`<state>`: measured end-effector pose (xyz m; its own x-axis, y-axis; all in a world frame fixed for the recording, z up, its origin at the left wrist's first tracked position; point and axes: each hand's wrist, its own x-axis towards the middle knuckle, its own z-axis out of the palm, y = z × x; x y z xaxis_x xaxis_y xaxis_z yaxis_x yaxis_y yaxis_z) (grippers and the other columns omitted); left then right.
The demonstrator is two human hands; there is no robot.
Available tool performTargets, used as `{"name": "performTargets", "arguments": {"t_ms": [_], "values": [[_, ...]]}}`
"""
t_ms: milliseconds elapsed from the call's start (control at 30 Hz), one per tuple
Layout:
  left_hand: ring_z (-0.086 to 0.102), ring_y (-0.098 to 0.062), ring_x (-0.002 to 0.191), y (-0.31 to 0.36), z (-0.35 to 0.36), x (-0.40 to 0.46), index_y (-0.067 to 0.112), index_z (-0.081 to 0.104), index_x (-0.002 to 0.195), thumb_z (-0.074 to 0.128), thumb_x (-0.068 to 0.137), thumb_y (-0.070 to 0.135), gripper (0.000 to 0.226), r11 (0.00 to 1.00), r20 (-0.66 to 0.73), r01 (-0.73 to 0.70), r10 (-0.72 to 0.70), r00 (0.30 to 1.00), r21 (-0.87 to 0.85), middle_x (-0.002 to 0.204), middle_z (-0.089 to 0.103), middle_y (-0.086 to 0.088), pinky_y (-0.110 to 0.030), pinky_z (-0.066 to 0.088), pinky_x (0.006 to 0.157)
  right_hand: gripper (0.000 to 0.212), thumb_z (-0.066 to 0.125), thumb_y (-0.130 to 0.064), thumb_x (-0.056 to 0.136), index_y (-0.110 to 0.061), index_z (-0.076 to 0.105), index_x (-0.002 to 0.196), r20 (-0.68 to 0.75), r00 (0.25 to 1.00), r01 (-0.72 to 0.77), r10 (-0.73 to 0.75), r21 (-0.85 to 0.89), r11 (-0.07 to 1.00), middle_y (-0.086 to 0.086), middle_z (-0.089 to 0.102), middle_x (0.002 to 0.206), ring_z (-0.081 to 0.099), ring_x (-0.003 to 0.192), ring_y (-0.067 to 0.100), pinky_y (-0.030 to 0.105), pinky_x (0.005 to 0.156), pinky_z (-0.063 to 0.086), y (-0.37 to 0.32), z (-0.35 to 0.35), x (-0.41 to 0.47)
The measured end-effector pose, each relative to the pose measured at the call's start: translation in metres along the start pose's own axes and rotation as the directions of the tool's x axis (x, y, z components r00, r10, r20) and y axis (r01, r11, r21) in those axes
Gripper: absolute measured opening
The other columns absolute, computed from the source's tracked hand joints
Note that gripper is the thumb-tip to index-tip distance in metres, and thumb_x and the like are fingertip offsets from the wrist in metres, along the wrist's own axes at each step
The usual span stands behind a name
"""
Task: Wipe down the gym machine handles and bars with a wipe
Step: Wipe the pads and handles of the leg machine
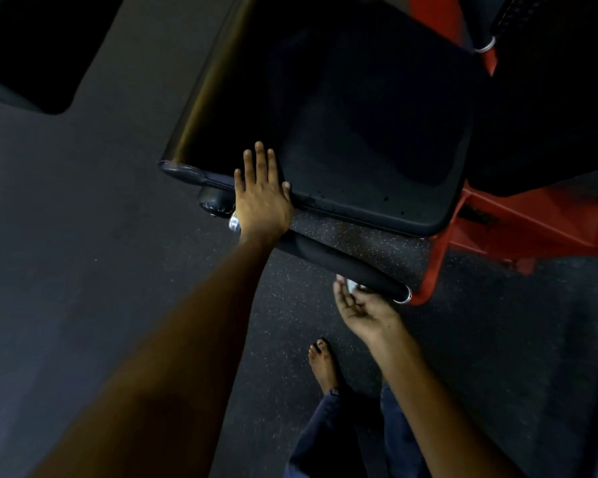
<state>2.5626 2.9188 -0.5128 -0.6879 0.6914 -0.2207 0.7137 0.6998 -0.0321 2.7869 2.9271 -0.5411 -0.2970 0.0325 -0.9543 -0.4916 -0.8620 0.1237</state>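
Observation:
A black padded seat (366, 132) of a red-framed gym machine (518, 225) fills the upper middle. My left hand (261, 198) rests flat with straight fingers on the seat's front edge. Under the seat runs a black foam-covered bar (339, 258) with chrome end caps. My right hand (363, 308) reaches up to the bar's right end, palm up, and holds a small pale wipe (353, 285) against the bar's underside. Most of the wipe is hidden by fingers and bar.
Dark speckled rubber floor (480, 357) lies all around. My bare foot (323, 365) and blue trouser legs stand just below the bar. Another dark pad (38, 53) sits at the upper left, and a knurled black handle (518, 19) at the upper right.

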Motion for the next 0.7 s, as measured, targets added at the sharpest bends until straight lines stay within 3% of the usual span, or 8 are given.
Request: {"name": "performTargets", "arguments": {"t_ms": [67,200,267,333,500,600,633,700], "values": [[-0.009,-0.026,0.149,-0.004,-0.005,0.0,0.01,-0.002,0.154,0.021,0.105,0.035,0.059,0.999,0.005,-0.043,0.043,0.999,-0.016,0.162,-0.011,-0.009,-0.042,0.002,0.122,0.026,0.037,0.006,0.093,0.009,0.055,0.111,0.054,0.995,-0.091,0.085,0.115,0.989,0.027,0.064,0.097,0.062,0.089,0.033,0.04,0.077,0.051,-0.001,0.005,-0.008],[0.001,-0.022,0.15,-0.044,-0.023,0.008,0.017,0.017,0.154,0.029,0.105,0.026,0.051,0.993,-0.052,-0.1,0.097,0.994,-0.061,0.163,0.004,-0.004,-0.042,0.007,0.12,0.031,0.041,0.002,0.095,0.002,0.051,0.124,-0.106,0.993,0.065,-0.042,0.223,0.973,0.016,0.055,0.125,0.054,0.116,0.027,0.032,0.09,0.049,-0.006,0.003,-0.005],[-0.002,-0.022,0.15,-0.074,-0.029,0.015,0.018,0.015,0.155,0.03,0.105,0.024,0.053,0.992,-0.059,-0.086,0.081,0.995,-0.089,0.163,0.002,-0.003,-0.044,0.003,0.12,0.023,0.04,0.004,0.095,0.003,0.055,0.112,-0.046,0.999,0.04,-0.026,0.344,0.938,0.015,0.06,0.114,0.058,0.107,0.025,0.027,0.098,0.045,0.006,0.013,-0.006],[-0.007,-0.023,0.15,-0.095,-0.026,0.017,0.02,0.008,0.155,0.031,0.105,0.024,0.056,0.987,-0.02,-0.12,0.118,0.993,-0.111,0.163,-0.004,-0.002,-0.046,-0.001,0.12,0.02,0.039,0.005,0.092,0.004,0.057,0.099,0.059,0.998,-0.024,0.006,0.307,0.951,0.018,0.063,0.095,0.061,0.089,0.026,0.027,0.094,0.047,0.027,0.025,-0.014],[-0.012,-0.026,0.149,-0.101,-0.009,0.011,0.017,-0.001,0.155,0.029,0.105,0.031,0.06,0.985,-0.036,-0.167,0.165,0.986,-0.05,0.162,-0.01,-0.004,-0.045,-0.007,0.118,0.031,0.036,0.001,0.097,0.006,0.047,0.126,-0.024,0.998,0.066,-0.062,0.314,0.947,0.022,0.057,0.113,0.052,0.12,0.026,0.029,0.097,0.044,0.028,0.033,-0.025],[-0.011,-0.028,0.149,-0.098,-0.001,0.01,0.015,-0.001,0.155,0.027,0.105,0.033,0.06,0.988,-0.075,-0.15,0.148,0.986,-0.024,0.163,-0.008,-0.006,-0.044,-0.009,0.117,0.024,0.035,0.0,0.098,0.003,0.049,0.117,-0.006,0.996,0.08,-0.086,0.443,0.893,0.018,0.056,0.092,0.059,0.091,0.024,0.027,0.091,0.045,0.051,0.054,-0.027],[-0.01,-0.028,0.149,-0.098,0.001,0.011,0.015,0.0,0.155,0.027,0.105,0.033,0.06,0.989,-0.08,-0.148,0.146,0.986,-0.019,0.163,-0.007,-0.006,-0.044,-0.009,0.117,0.022,0.035,0.0,0.097,0.002,0.053,0.11,0.028,0.998,0.048,-0.064,0.39,0.919,0.017,0.057,0.088,0.058,0.081,0.022,0.028,0.087,0.046,0.068,0.062,-0.026],[-0.01,-0.028,0.149,-0.098,0.001,0.011,0.016,0.0,0.155,0.027,0.105,0.033,0.059,0.99,-0.087,-0.144,0.143,0.986,-0.008,0.163,-0.007,-0.006,-0.044,-0.008,0.118,0.02,0.038,0.003,0.095,-0.004,0.056,0.099,0.087,0.996,0.009,-0.023,0.16,0.987,0.013,0.059,0.09,0.059,0.083,0.019,0.029,0.081,0.049,0.099,0.078,-0.019]]}}
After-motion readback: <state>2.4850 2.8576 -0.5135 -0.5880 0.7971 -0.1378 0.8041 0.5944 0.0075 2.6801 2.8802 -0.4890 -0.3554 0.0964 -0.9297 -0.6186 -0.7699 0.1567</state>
